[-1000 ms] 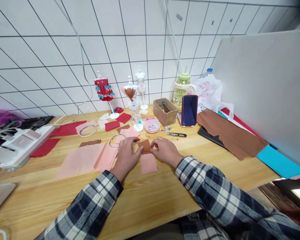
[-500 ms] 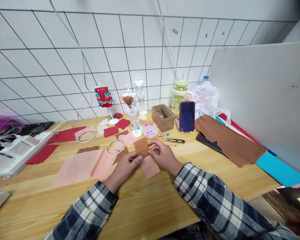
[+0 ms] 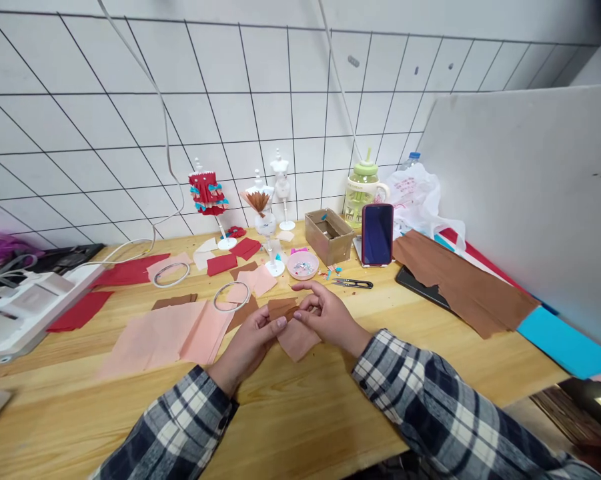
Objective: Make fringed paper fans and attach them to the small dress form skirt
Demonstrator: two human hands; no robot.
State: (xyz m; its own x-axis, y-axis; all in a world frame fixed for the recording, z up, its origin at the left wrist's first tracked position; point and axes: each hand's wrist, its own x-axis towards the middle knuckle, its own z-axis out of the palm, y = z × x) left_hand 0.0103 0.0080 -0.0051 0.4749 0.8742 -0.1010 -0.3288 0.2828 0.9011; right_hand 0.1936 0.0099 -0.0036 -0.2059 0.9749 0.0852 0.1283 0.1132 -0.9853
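Both hands meet over the middle of the wooden table. My left hand pinches the left edge of a small brown paper piece with a pink piece under it. My right hand curls its fingers over the right side of the same brown piece. The papers are lifted slightly off the table. Larger pink sheets lie just left of my hands, beside a metal ring.
Small mannequin stands, one in a red paper dress, line the tiled wall. Scissors, a bead dish, a cardboard box, a propped phone, a green-lidded bottle and brown paper sheets sit right. Red sheets and a white machine lie left.
The brown piece was pressed on the table, then raised upright between my fingers; now it is tipped down and folded lower, with the pink piece turned askew beneath it.
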